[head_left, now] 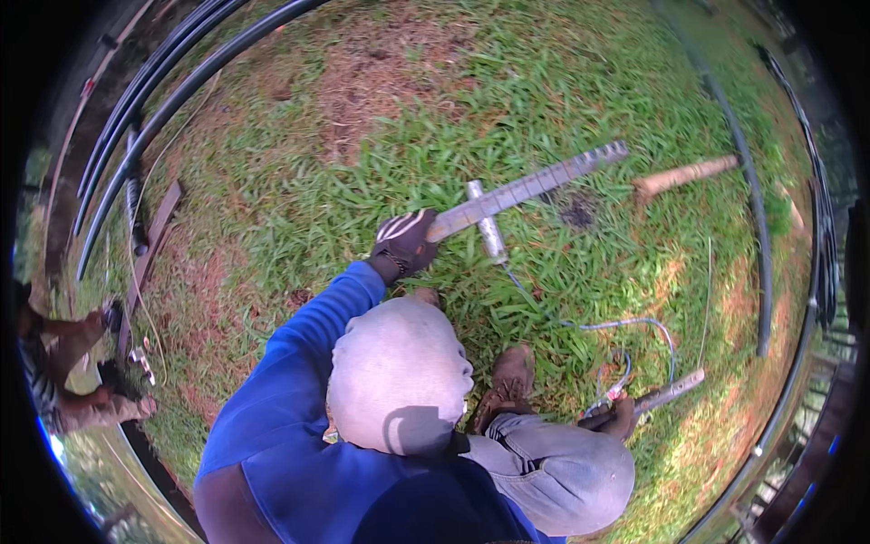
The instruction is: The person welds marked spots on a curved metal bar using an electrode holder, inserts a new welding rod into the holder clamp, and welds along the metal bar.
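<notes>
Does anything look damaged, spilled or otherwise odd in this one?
One thing: a blackish patch in the green grass, beside the metal bar gripped by the gloved left hand. It looks possibly scorched, but I can't confirm that. No spill or clear damage shows otherwise.

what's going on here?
Someone in a blue top is low over the grass, with both hands in use. The gloved left hand grips one end of a long grey bar, which crosses above a silvery cylinder; whether they touch is unclear. The right hand holds a rod, with a thin bluish cable looping nearby. A wooden piece lies past the bar's far end.
</notes>
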